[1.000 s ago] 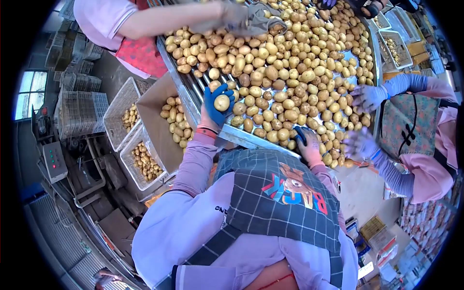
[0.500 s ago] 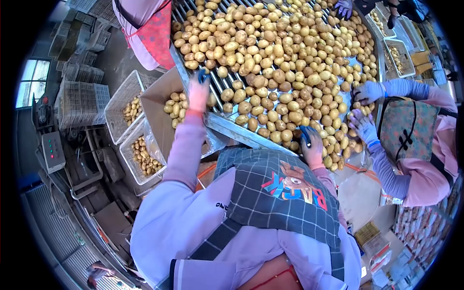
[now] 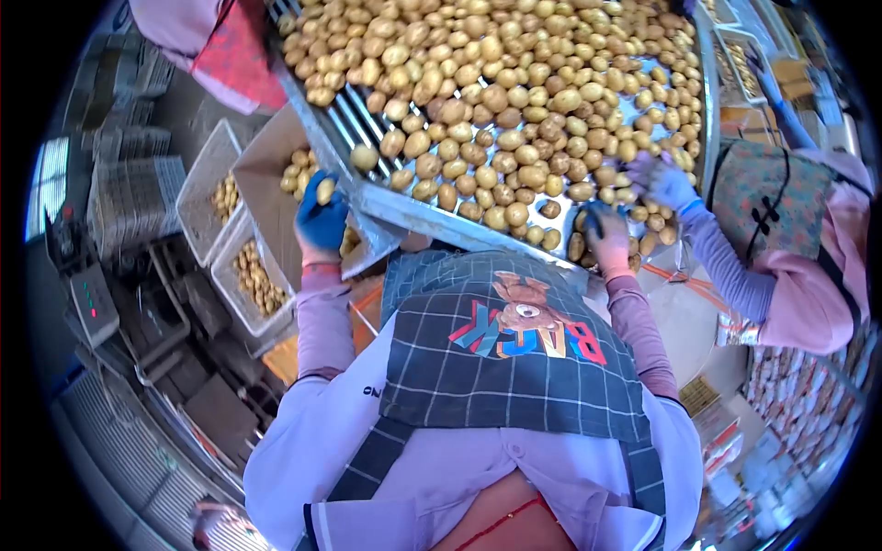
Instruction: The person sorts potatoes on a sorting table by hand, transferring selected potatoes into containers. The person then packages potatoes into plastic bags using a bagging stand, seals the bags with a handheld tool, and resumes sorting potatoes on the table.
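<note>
My left hand (image 3: 322, 220), in a blue glove, is closed round a potato (image 3: 325, 191) over the cardboard box (image 3: 268, 174), in which more potatoes (image 3: 298, 173) lie. At the near edge of the metal sorting table (image 3: 432, 218), my right hand (image 3: 608, 237) wears a glove with dark blue fingers. Its fingers bend down among the potatoes (image 3: 577, 246) there; whether they grip one cannot be made out. Many potatoes (image 3: 514, 92) cover the table's rollers and metal surface.
A co-worker's gloved hands (image 3: 663, 182) reach onto the table from the right. Another person in a red apron (image 3: 241, 60) stands at the upper left. White crates (image 3: 253, 275) with potatoes are left of the box. A control box (image 3: 95, 303) stands farther left.
My left hand has moved from the table's rollers down and left to the box, now with a potato. My right hand has shifted slightly along the near edge. The view has shifted too.
</note>
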`<state>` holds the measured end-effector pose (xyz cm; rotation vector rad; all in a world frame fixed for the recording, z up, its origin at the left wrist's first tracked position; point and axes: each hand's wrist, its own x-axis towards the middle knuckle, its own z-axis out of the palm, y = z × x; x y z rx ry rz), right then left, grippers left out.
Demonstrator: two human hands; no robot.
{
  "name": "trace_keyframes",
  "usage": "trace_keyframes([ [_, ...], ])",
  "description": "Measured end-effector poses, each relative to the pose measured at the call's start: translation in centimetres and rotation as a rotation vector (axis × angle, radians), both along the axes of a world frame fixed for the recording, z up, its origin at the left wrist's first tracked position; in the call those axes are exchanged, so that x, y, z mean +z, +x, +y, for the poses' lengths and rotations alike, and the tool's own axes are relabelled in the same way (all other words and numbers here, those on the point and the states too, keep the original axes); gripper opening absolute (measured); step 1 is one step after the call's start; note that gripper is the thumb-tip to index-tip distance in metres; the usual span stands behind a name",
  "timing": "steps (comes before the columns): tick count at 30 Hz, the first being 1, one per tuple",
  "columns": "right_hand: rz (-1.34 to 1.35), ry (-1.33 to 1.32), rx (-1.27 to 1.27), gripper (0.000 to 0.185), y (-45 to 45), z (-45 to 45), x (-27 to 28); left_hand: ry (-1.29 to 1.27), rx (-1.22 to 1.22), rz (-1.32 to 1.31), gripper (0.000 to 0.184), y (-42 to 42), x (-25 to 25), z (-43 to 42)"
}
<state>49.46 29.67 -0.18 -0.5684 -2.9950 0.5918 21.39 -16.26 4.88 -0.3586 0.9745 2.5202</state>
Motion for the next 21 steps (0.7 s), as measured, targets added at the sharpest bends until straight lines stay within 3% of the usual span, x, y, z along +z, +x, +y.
trace_keyframes([
  [2,0.173,-0.090,-0.188,0.034,-1.8,0.6,0.7,0.201,0.018,-0.017,0.045,5.0,-1.9,-7.0],
  [4,0.360,-0.159,-0.158,0.029,-5.2,-0.6,3.3,-0.014,0.113,-0.059,0.041,11.7,-2.7,-13.1],
  [5,0.411,-0.239,-0.139,0.028,-7.1,-2.1,4.9,-0.523,0.100,0.062,0.037,15.4,-4.6,-16.6],
  [7,0.502,-0.327,-0.020,0.028,-10.9,-5.4,6.1,-1.266,0.007,0.238,0.034,22.4,-7.4,-20.4],
  [8,0.544,-0.337,0.082,0.027,-12.9,-6.9,6.1,-1.499,-0.067,0.298,0.035,25.4,-8.2,-21.4],
  [10,0.334,-0.096,0.247,0.030,-16.9,-9.5,6.7,-1.591,-0.135,0.071,0.019,30.7,-10.8,-23.8],
  [11,0.306,-0.027,0.257,0.028,-19.2,-10.2,4.6,-1.591,-0.138,0.072,0.019,32.1,-12.6,-25.9],
  [12,0.277,0.043,0.269,0.027,-21.5,-10.5,2.6,-1.035,0.121,-0.224,0.011,33.1,-14.4,-28.4],
  [13,0.069,0.167,0.340,0.026,-23.3,-10.7,2.0,-0.448,0.357,-0.482,0.005,34.2,-16.1,-29.5],
  [14,-0.139,0.287,0.414,0.024,-24.6,-11.1,1.6,-0.608,0.420,-0.503,0.004,33.8,-17.2,-29.2],
  [15,-0.236,0.261,0.484,0.020,-25.8,-10.8,2.0,-0.775,0.475,-0.535,0.004,33.4,-18.2,-28.8],
  [16,-0.219,0.174,0.534,0.023,-26.5,-9.7,2.6,-1.043,0.397,-0.395,0.004,32.4,-17.4,-27.1],
  [17,-0.245,0.081,0.507,0.025,-27.0,-8.8,3.9,-1.329,0.339,-0.271,0.008,31.4,-16.5,-25.2],
  [18,-0.274,-0.011,0.484,0.027,-27.0,-8.4,5.0,-1.844,0.098,-0.033,0.013,29.5,-13.2,-22.0],
  [20,-0.144,-0.222,0.299,0.037,-25.6,-9.3,6.0,-0.542,0.720,-0.406,0.020,29.7,-17.6,-26.5],
  [21,-0.164,-0.555,0.312,0.041,-24.9,-11.4,7.4,-0.467,0.783,-0.456,0.019,29.3,-16.4,-25.4],
])
